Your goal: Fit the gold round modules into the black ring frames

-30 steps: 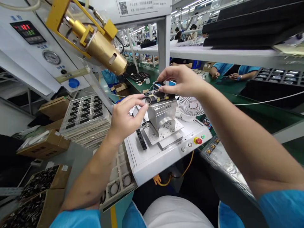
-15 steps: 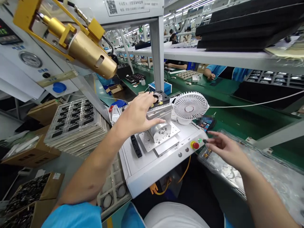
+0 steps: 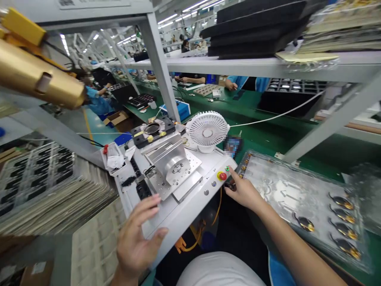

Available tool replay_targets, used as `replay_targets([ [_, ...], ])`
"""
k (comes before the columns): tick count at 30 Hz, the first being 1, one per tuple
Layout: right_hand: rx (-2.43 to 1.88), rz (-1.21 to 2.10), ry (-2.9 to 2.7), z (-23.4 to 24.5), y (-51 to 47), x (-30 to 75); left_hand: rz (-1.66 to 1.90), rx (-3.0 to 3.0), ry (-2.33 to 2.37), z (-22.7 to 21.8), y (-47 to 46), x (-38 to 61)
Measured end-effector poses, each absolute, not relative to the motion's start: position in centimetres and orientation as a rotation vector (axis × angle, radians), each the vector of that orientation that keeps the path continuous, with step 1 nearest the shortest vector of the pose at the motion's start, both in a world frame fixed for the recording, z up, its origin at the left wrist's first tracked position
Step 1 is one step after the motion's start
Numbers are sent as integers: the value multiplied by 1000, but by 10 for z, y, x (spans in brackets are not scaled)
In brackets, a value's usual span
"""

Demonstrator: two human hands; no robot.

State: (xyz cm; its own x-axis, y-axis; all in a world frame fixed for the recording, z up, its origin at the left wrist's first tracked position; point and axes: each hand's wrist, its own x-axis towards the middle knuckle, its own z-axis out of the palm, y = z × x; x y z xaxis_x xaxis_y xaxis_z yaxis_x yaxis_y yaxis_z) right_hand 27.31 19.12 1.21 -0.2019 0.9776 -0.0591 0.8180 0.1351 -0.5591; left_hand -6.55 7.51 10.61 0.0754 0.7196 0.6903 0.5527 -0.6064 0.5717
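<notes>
My left hand point(image 3: 138, 234) is open, fingers spread and holding nothing, near the front left edge of the white machine base point(image 3: 166, 226). My right hand point(image 3: 245, 192) reaches its index fingertip to the green-lit button point(image 3: 227, 169), beside the red emergency stop button point(image 3: 222, 176). A small dark part point(image 3: 230, 184) shows between its thumb and index finger; its kind is unclear. Behind my left hand stands the metal rotary fixture point(image 3: 174, 163). A black holder point(image 3: 138, 139) on top carries a round ring point(image 3: 151, 128).
A white fan point(image 3: 207, 131) stands at the base's back right. To the right lies a clear plastic tray point(image 3: 276, 190) with several black and gold parts point(image 3: 342, 200). A brass cylinder point(image 3: 38, 75) hangs at upper left. Stacked trays point(image 3: 83, 198) stand at left.
My left hand has left the holder and come back toward me, showing the ring there. My right hand has moved in to the green-lit button. The view has turned right.
</notes>
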Motion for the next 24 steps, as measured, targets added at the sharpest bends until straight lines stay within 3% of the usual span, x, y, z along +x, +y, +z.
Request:
replay_targets([
  [4, -1776, 650, -2157, 18, 182, 267, 1439, 1869, 1397, 58, 51, -40],
  [12, -1721, 823, -2025, 31, 184, 279, 1058, 1421, 1323, 27, 51, 0],
  [17, -1153, 1148, -1857, 27, 146, 269, 1092, 894, 1181, 8, 58, 36],
  [20, -881, 1103, -1772, 7, 121, 242, 1127, 710, 1038, 2, 60, 50],
  [24, -858, 1026, -1740, -7, 111, 224, 1102, 640, 986, -5, 67, 51],
])
